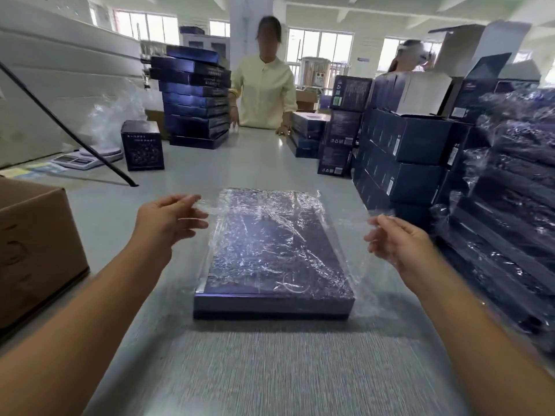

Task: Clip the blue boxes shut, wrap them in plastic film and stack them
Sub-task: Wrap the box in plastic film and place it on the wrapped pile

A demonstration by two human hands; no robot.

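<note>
Grey table (258, 166) w/ blue box (276, 265) (under film (270, 211)) & box stacks (195, 97).

I stand at a long grey table (258, 163) that runs away from me toward the far end of a big, bright workroom. Daylight comes in through a row of large windows (319, 48) along the back wall, washing the panes out to white. A square white pillar (250, 13) rises in the middle to a white ceiling (375, 9) crossed by beams. On my left, tall white panels (60, 70) lean or stand like a wall; I cannot tell which. A grey cabinet (207, 45) with glazed doors stands at the back, just left of the pillar.
</note>
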